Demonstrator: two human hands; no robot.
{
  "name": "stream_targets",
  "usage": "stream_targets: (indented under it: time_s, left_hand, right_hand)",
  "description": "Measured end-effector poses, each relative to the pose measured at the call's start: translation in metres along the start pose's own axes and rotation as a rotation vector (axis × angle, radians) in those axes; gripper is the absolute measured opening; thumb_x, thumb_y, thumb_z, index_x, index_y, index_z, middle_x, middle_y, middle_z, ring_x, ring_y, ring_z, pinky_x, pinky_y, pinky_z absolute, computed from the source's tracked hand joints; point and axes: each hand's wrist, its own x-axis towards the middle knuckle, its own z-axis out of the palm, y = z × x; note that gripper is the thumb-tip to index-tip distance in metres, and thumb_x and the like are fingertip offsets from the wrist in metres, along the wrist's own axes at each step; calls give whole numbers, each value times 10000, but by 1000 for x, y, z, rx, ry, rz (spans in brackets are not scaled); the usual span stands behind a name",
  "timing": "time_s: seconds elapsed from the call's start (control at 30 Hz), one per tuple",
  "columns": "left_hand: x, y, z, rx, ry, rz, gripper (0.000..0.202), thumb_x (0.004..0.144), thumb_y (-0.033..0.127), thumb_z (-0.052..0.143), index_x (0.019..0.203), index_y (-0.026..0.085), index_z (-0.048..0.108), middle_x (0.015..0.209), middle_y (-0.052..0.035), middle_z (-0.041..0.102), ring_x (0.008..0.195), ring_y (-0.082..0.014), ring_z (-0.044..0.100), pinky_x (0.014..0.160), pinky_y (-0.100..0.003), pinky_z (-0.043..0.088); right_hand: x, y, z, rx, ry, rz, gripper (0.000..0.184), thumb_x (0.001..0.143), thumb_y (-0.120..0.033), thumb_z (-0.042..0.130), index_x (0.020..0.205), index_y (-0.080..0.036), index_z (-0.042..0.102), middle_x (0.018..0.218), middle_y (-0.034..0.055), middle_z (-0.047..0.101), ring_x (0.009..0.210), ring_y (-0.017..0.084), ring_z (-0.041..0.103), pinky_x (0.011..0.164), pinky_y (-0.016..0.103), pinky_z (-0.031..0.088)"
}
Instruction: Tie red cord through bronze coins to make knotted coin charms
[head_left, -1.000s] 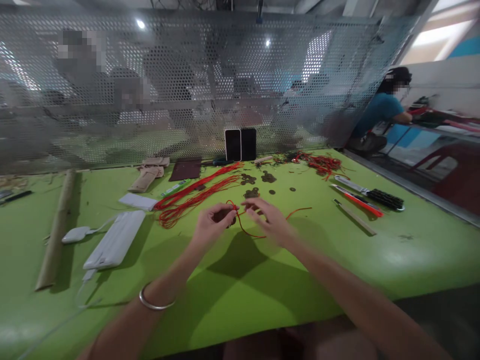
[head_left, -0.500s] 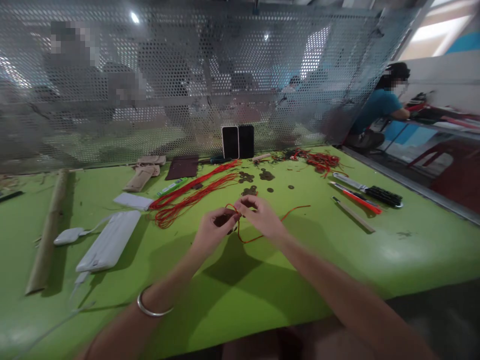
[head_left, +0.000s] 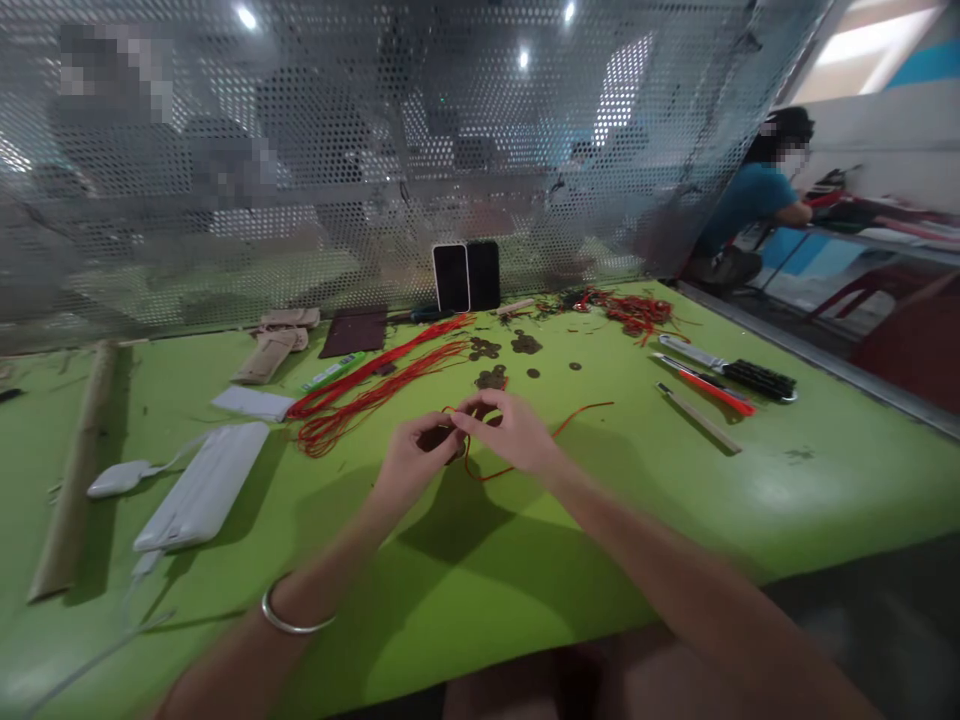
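Observation:
Above the middle of the green table (head_left: 525, 560), my left hand (head_left: 409, 462) is closed around a small dark round piece, likely a coin, with a red cord (head_left: 517, 455) looped through it. My right hand (head_left: 510, 432) pinches the same cord right beside the left fingertips. The cord's loose end trails right across the table. Just beyond my hands lie small piles of dark coins (head_left: 491, 378). A bundle of long red cords (head_left: 367, 385) runs diagonally to the left of them.
A white power bank (head_left: 202, 485) with cable lies at left, a wooden stick (head_left: 71, 480) further left. Two phones (head_left: 465, 275) lean on the perforated metal screen (head_left: 375, 150). Knives and a black comb-like tool (head_left: 720, 385) lie at right. Another person in a blue shirt (head_left: 757, 200) sits far right.
My hands have come closer together, the right fingers now pinching the cord at the left hand. The view has drifted slightly right and up.

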Motion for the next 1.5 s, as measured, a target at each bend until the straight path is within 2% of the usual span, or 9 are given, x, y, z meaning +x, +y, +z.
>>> stream_targets:
  time_s: [0.3,0.47,0.57,0.7,0.87,1.03,1.2,1.33,1.5]
  left_hand:
    - [3,0,-3,-100,-22,-87,255,685,362,689,803,136,673,600,5,580,527,-84,502,513,-201,415]
    - [4,-2,-5,-149,55,-23,239,669,335,712,802,138,694,615,-11,619,531,-82,513,499,-193,408]
    - [5,-2,-5,-158,107,-4,235,661,325,721,809,144,698,682,-34,661,556,-88,535,519,-199,424]
    - [6,-1,-4,-149,128,1,251,653,345,722,803,145,699,729,-52,679,557,-96,540,519,-213,434]
    - [9,-2,-5,-184,159,-30,274,620,363,743,785,150,690,758,-55,695,556,-95,546,540,-218,445]
    - [10,-2,-6,-216,126,-54,286,637,373,734,810,151,684,767,-47,691,559,-88,542,557,-211,453]
    - [9,-3,-6,-212,22,-77,273,684,375,697,844,154,692,735,-33,662,567,-89,534,556,-208,451]
    - [8,-5,-5,-244,-32,-93,218,697,345,692,812,160,684,727,-21,643,582,-84,535,562,-201,446]
    - [7,-5,-4,-278,-14,-115,232,677,344,705,813,159,676,714,-15,629,581,-87,533,586,-221,469]
  right_hand:
    - [1,1,-2,221,86,4,201,778,-367,608,843,-177,614,810,30,635,752,138,596,637,241,475]
    - [-2,5,-5,142,-29,45,247,790,-383,599,914,-170,606,907,55,650,800,144,607,689,260,479]
    - [-5,10,-4,120,-140,69,248,796,-390,590,893,-163,611,861,57,660,763,148,613,684,275,477]
    - [-5,14,-3,125,-157,61,248,789,-399,593,821,-153,608,767,46,652,682,141,600,642,268,468]
    - [-5,12,-4,129,-184,-13,241,786,-394,599,823,-157,613,764,36,648,684,138,595,655,261,468]
    - [-5,14,-4,140,-166,23,233,791,-375,594,855,-154,631,785,47,660,699,143,606,679,273,484]
    - [-2,21,-2,212,-92,16,231,834,-292,538,1023,-183,614,943,65,665,822,145,620,755,293,499]
    - [-1,23,0,266,-90,9,197,807,-307,584,951,-184,636,933,58,674,857,157,626,797,319,499]
    - [-1,23,-2,246,-76,16,176,794,-312,601,901,-177,637,895,48,672,824,152,626,781,314,498]
